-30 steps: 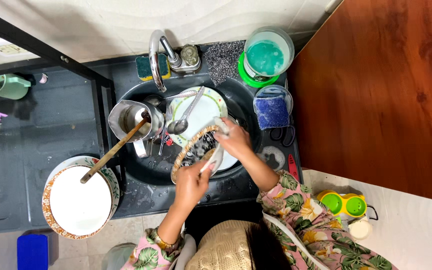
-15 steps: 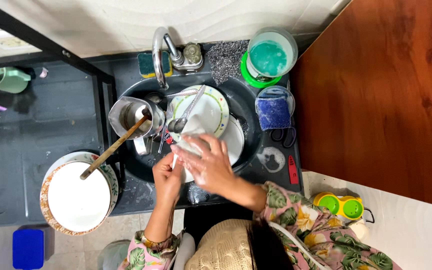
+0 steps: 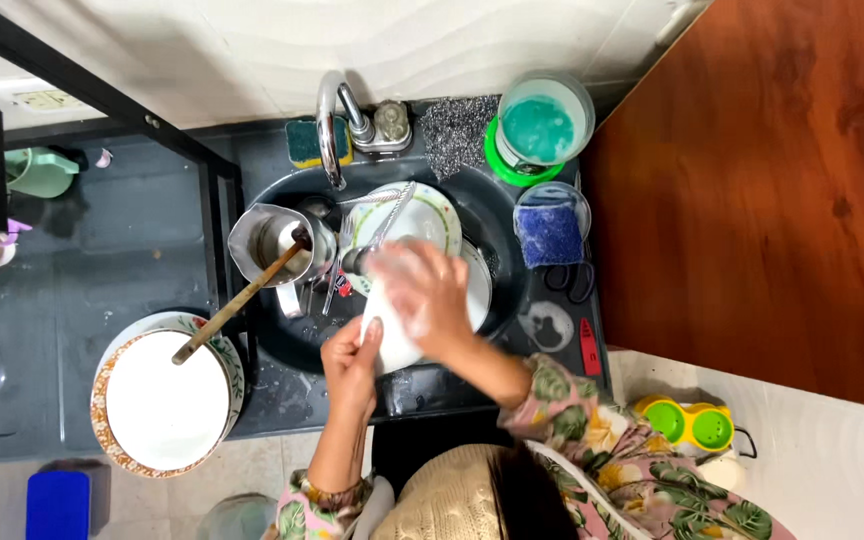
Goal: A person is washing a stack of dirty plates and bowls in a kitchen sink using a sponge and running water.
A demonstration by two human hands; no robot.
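my left hand (image 3: 350,362) pinches the near rim of a white plate (image 3: 392,335) held over the sink (image 3: 497,215), by its front edge. my right hand (image 3: 424,296) lies flat across it, fingers spread. steel cup (image 3: 277,245) crowds the left; open basin to the right.

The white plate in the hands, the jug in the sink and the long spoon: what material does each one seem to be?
The white plate, held by the left hand and rubbed by the right hand, looks like glazed ceramic or melamine: smooth, white, shiny. The jug looks like steel: grey with bright reflections. The long spoon looks like wood: matte brown.
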